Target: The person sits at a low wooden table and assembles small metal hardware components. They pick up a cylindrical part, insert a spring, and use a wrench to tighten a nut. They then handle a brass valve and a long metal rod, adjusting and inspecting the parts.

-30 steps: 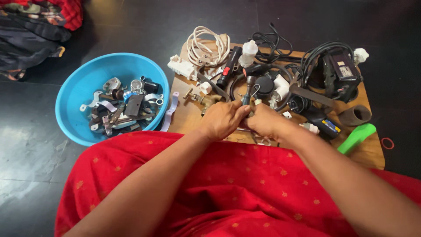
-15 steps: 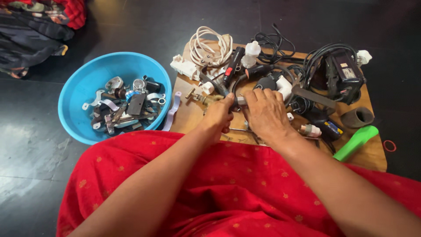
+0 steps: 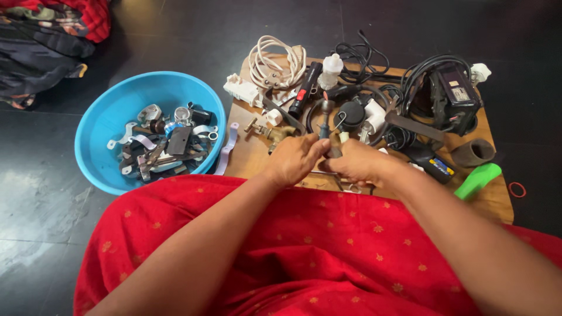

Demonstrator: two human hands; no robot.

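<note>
My left hand (image 3: 294, 159) and my right hand (image 3: 358, 162) meet over the front of a low wooden board (image 3: 252, 157), both closed around a small dark metal fitting (image 3: 325, 120) whose rounded top sticks up between the fingers. A brass tap piece (image 3: 270, 132) lies just left of my left hand. A black torch with a red switch (image 3: 305, 89) and a coil of white cable (image 3: 274, 63) sit behind it on the board. Red patterned cloth covers my lap below both arms.
A blue plastic basin (image 3: 117, 111) with several metal clamps and fittings stands on the dark floor at left. On the board's right lie a black power adapter (image 3: 458, 96) with cables, a brown pipe socket (image 3: 473, 153) and a green handle (image 3: 477, 179). A red rubber band (image 3: 516, 189) lies on the floor.
Both hands have drawn back toward me and come together, lifting the dark metal fitting upright between them. The other things on the board have not moved.
</note>
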